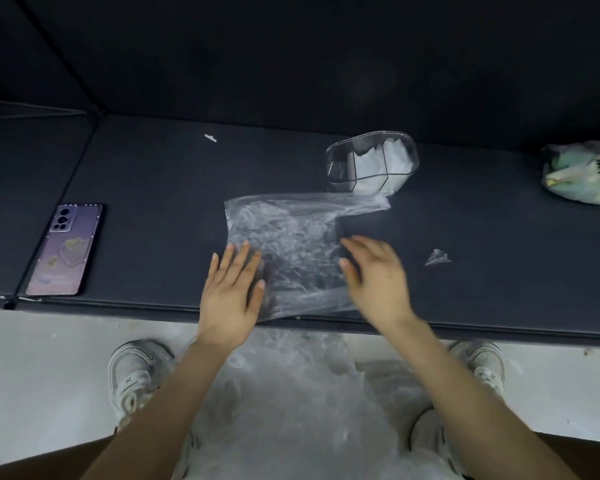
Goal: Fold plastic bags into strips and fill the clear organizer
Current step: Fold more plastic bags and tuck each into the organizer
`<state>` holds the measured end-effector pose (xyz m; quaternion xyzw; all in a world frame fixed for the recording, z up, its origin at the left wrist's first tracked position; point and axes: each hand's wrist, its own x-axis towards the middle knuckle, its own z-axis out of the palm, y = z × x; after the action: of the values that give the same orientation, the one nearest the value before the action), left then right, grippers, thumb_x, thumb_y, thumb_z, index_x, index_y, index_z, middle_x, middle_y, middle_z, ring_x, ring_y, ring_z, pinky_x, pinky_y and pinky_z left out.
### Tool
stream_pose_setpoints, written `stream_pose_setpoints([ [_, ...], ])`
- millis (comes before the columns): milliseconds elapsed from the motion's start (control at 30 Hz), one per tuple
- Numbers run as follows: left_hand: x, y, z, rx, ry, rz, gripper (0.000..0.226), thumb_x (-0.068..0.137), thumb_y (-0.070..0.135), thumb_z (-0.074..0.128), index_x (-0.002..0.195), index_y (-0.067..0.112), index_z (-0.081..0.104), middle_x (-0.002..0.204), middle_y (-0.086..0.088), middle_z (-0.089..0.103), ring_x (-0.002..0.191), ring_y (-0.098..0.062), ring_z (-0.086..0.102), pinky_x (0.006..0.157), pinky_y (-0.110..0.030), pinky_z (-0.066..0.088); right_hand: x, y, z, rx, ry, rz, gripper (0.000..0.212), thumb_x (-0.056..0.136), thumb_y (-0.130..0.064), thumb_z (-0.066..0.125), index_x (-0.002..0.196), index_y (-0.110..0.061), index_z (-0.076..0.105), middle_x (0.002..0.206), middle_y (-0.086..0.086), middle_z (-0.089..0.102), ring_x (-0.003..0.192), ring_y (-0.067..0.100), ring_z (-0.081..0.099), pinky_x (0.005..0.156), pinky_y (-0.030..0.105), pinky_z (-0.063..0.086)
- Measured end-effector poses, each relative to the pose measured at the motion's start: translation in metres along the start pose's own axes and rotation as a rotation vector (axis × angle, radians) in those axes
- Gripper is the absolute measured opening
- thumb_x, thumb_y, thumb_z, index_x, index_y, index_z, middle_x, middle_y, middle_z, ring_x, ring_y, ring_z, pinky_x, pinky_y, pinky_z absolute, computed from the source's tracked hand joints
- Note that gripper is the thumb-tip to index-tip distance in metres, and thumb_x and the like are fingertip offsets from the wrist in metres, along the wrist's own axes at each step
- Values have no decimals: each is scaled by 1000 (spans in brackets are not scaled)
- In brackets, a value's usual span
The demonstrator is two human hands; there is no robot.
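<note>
Bag heap (pixel 291 410): crumpled clear plastic bags piled between the person's knees, below the flat bag; the pile's lower part runs out of view.
Shoes: pale sneakers, one (pixel 136 372) left of the heap and one (pixel 482 365) right of it, both on a light floor.
Phone (pixel 66 251): purple, face down, well left of the flat bag, close to the front edge of the table (pixel 153 188).
White scrap (pixel 210 138): small, far behind the flat bag's left corner; too small to identify.
Left hand (pixel 231 292): released and flat, fingers straight, pressing the flat bag's near left part.
Flat bag (pixel 291 237): clear plastic bag spread on the dark padded table, near edge at the table's front edge, one handle stretched right.
Right hand (pixel 374 278): blurred, fingers spread and gripping nothing, at the flat bag's right edge; contact cannot be told.
Organizer (pixel 336 157): clear, divided, just behind the flat bag's handle; white folded bags (pixel 392 161) fill its middle and right compartments.
Folded triangle (pixel 437 258): small clear plastic piece, right of the flat bag, apart from it.
Green bag (pixel 582 174): bunched, printed, far right of the flat bag, cut off by the frame.
Open room: bare table between phone and flat bag.
</note>
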<state>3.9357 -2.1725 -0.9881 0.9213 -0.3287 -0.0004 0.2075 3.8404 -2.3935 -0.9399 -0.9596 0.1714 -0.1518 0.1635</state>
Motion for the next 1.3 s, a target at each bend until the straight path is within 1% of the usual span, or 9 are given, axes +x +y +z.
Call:
stream_pose_setpoints([
  [167,22,6,15,102,-122,-102,62,103,38,18,141,-6,38,150,-21,36,141,-34,30,119,-35,1,-7,-59,71,-128,-239,-244,51,96,-32,34,134,-5,54,143,14,48,136,29,42,112,49,24],
  [300,16,-3,27,125,-175,-108,67,103,47,6,146,0,25,155,-14,26,145,-29,22,120,-35,-1,-20,-12,74,-181,-366,-122,59,103,-41,17,141,-4,45,148,13,41,139,28,37,114,49,18],
  [467,16,-6,25,37,-188,-88,71,98,58,-1,148,10,16,158,-5,16,147,-21,7,119,-28,-10,-24,31,39,-217,-317,-87,63,105,-41,11,140,-1,43,148,16,39,139,30,37,117,43,13],
  [600,18,-15,2,-272,-57,-96,71,95,65,22,140,17,48,151,5,32,145,-17,20,119,-20,-2,18,2,35,-102,-144,-154,56,105,-36,22,139,2,44,148,18,39,140,30,34,118,41,15],
  [733,35,-21,-20,-164,149,-75,47,97,37,39,112,8,71,136,-7,57,134,-31,43,120,-31,10,65,-29,58,-150,-166,-178,55,100,-34,30,137,2,47,145,20,43,138,30,38,119,42,18],
  [867,75,-14,-7,65,27,-75,58,100,34,24,135,-4,49,146,-19,44,138,-37,36,118,-40,9,79,-47,88,-209,-239,-167,58,97,-36,28,131,2,54,139,20,51,132,30,47,113,47,30],
  [1000,99,-20,22,163,-177,-64,72,89,51,-9,148,11,0,159,-5,1,148,-19,-5,118,-30,-15,85,-42,104,-254,-283,-107,62,95,-40,25,130,1,56,137,18,54,130,29,49,112,47,33],
  [1133,96,-35,32,169,-168,-6,69,96,52,5,150,11,12,157,-2,6,146,-16,-2,118,-28,-13,77,-5,99,-288,-305,-81,65,98,-45,18,140,-3,45,147,14,43,139,28,37,118,45,16],
  [1300,99,-36,28,138,-219,-3,69,90,60,-4,147,21,-2,156,6,-7,145,-10,-14,117,-25,-18,67,46,74,-323,-255,41,71,101,-47,5,143,-3,41,150,13,38,142,28,31,117,40,7],
])
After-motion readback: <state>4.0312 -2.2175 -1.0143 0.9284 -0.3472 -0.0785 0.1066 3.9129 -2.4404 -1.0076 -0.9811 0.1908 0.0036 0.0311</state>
